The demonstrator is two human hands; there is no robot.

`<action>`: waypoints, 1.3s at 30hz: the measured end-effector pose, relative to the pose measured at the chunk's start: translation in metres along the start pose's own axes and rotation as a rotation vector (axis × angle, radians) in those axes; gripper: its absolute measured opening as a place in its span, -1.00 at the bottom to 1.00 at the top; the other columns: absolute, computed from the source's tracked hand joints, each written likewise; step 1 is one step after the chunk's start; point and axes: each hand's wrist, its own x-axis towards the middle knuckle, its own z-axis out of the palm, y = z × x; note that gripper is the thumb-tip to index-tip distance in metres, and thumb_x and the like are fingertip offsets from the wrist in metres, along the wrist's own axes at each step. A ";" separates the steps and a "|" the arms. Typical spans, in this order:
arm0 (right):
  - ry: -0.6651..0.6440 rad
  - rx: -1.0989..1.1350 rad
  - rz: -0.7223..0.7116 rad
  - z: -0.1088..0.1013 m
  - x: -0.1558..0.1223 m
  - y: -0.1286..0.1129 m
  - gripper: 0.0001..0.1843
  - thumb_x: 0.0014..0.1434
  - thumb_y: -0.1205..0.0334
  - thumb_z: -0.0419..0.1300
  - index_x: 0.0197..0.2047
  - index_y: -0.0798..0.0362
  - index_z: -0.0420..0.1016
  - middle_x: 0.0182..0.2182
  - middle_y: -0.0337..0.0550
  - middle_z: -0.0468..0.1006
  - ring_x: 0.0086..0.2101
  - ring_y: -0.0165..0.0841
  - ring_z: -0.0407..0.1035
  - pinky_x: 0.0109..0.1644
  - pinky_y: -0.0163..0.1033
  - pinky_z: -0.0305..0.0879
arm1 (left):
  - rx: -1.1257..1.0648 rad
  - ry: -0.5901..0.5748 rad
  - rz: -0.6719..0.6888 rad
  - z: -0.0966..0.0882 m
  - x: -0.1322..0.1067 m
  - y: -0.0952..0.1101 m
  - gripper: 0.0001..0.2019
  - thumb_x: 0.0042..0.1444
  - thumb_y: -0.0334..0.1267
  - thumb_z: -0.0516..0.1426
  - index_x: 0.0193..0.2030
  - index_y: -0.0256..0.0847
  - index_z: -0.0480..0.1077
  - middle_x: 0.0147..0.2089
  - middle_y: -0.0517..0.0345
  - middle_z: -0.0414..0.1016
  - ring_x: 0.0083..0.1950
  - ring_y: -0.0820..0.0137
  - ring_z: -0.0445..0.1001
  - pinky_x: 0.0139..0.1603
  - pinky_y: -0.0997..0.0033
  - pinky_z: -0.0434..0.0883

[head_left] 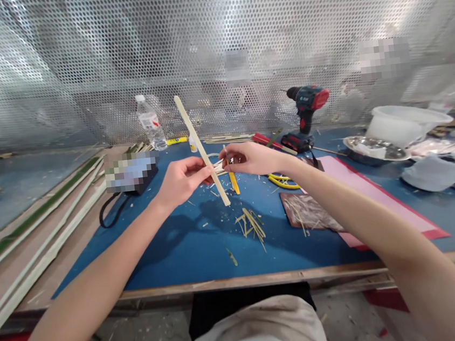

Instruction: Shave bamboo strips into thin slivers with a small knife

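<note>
My left hand is closed around the middle of a long pale bamboo strip, which is tilted with its rounded top end leaning left. My right hand is beside it, fingers bent and drawn together. A narrow sliver shows at those fingertips; whether it is gripped is hard to tell. Just below them is a yellow-handled tool, its upper part hidden by the fingers. Thin bamboo shavings lie in a small heap on the blue tabletop under my hands.
At the back stand a water bottle and a cordless drill. Long bamboo lengths lie to the left, near a dark strapped device. To the right are a pink sheet, a metal bowl and a white tub.
</note>
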 end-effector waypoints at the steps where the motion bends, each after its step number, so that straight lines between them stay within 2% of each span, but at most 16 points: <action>1: 0.016 -0.007 -0.002 0.002 -0.001 0.000 -0.58 0.33 0.00 0.23 0.13 0.06 0.50 -0.20 -0.13 0.60 -0.26 -0.34 0.40 -0.15 -0.22 0.27 | -0.025 0.020 0.006 0.000 0.000 0.001 -0.69 0.12 -0.02 0.39 -0.18 -0.23 0.62 -0.29 0.04 0.70 -0.27 0.29 0.69 -0.18 0.33 0.67; 3: 0.083 -0.044 -0.011 0.006 -0.006 -0.003 -0.63 0.37 -0.03 0.20 0.08 0.05 0.50 -0.19 -0.12 0.58 -0.21 -0.31 0.39 -0.10 -0.19 0.27 | -0.055 0.054 0.022 0.000 -0.001 0.002 -0.70 0.12 -0.03 0.40 -0.19 -0.23 0.62 -0.30 0.05 0.70 -0.29 0.30 0.68 -0.20 0.34 0.67; 5: 0.202 -0.063 -0.010 0.011 -0.018 -0.012 -0.68 0.39 -0.05 0.17 -0.03 0.04 0.46 -0.19 -0.11 0.53 -0.18 -0.30 0.36 -0.08 -0.17 0.25 | -0.060 0.085 0.036 0.002 -0.002 0.004 -0.70 0.13 -0.02 0.39 -0.20 -0.24 0.61 -0.29 0.04 0.70 -0.29 0.30 0.68 -0.20 0.32 0.68; 7: 0.336 0.009 0.041 0.017 -0.034 -0.023 -0.72 0.44 -0.04 0.11 -0.07 0.01 0.36 -0.24 -0.14 0.46 -0.23 -0.33 0.30 -0.13 -0.18 0.23 | -0.060 0.104 0.048 0.006 -0.003 0.006 -0.70 0.13 -0.02 0.38 -0.21 -0.24 0.61 -0.30 0.02 0.70 -0.30 0.30 0.67 -0.21 0.31 0.68; 9: 0.389 0.146 0.134 0.026 -0.051 -0.035 -0.73 0.45 -0.05 0.08 -0.08 -0.01 0.31 -0.32 -0.22 0.39 -0.35 -0.38 0.22 -0.24 -0.20 0.18 | -0.063 0.111 0.057 0.010 -0.004 0.007 -0.70 0.14 -0.02 0.37 -0.22 -0.24 0.60 -0.31 0.03 0.69 -0.31 0.29 0.67 -0.21 0.31 0.68; 14: 0.203 0.297 0.295 0.053 -0.069 -0.051 -0.59 0.26 -0.18 0.31 -0.17 0.00 0.42 -0.49 -0.37 0.24 -0.46 -0.45 0.09 -0.39 -0.26 0.04 | -0.081 0.114 0.075 0.013 -0.006 0.009 -0.71 0.14 -0.02 0.37 -0.22 -0.22 0.60 -0.33 0.06 0.68 -0.32 0.31 0.66 -0.23 0.32 0.67; 19: 0.101 0.333 0.321 0.065 -0.068 -0.050 -0.56 0.25 -0.17 0.30 -0.35 0.01 0.35 -0.52 -0.39 0.23 -0.46 -0.47 0.08 -0.36 -0.27 0.04 | -0.090 0.112 0.081 0.013 -0.008 0.009 -0.72 0.13 -0.04 0.39 -0.20 -0.23 0.60 -0.31 0.07 0.69 -0.31 0.31 0.67 -0.23 0.34 0.67; 23: 0.051 0.423 0.342 0.070 -0.071 -0.043 -0.57 0.24 -0.15 0.33 -0.36 0.01 0.35 -0.54 -0.41 0.24 -0.47 -0.47 0.07 -0.35 -0.28 0.05 | -0.069 0.064 0.077 0.015 -0.009 0.007 -0.72 0.14 -0.05 0.39 -0.17 -0.22 0.61 -0.26 0.07 0.71 -0.29 0.30 0.69 -0.20 0.33 0.67; 34: 0.081 0.548 0.399 0.082 -0.072 -0.035 -0.54 0.13 -0.15 0.44 -0.40 0.02 0.39 -0.59 -0.41 0.31 -0.54 -0.50 0.11 -0.45 -0.29 0.02 | -0.076 0.010 0.085 0.014 -0.006 0.001 -0.70 0.14 -0.04 0.38 -0.15 -0.25 0.63 -0.25 0.05 0.72 -0.27 0.29 0.71 -0.18 0.34 0.67; 39: 0.101 0.560 0.415 0.083 -0.072 -0.036 -0.55 0.12 -0.14 0.44 -0.40 0.03 0.42 -0.61 -0.41 0.32 -0.56 -0.51 0.11 -0.46 -0.30 0.02 | -0.113 0.031 0.063 0.014 -0.006 0.004 -0.59 0.09 -0.09 0.42 0.03 -0.22 0.58 -0.31 0.10 0.70 -0.32 0.29 0.70 -0.23 0.36 0.66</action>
